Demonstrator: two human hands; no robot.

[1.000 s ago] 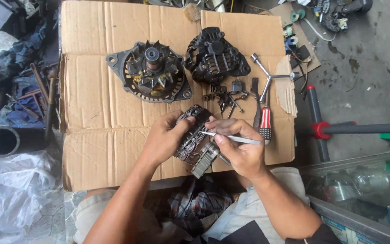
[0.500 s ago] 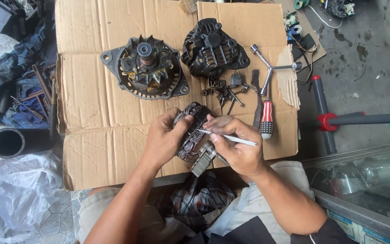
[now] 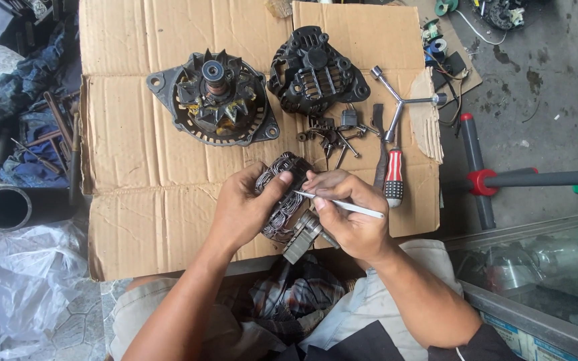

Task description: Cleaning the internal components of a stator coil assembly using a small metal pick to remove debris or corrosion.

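The left hand [image 3: 245,207] wraps the round, copper-wound metal stator [image 3: 282,197] from its left side, fingers clamped on its rim, tilting it so the windings face up. The right hand [image 3: 349,220] pinches a thin silver metal pick [image 3: 342,204] like a pen, its tip meeting the windings between both thumbs. The stator sits just above the flattened brown cardboard sheet [image 3: 135,167], near the black finned housing [image 3: 215,100] and the loose dark bolts [image 3: 332,137].
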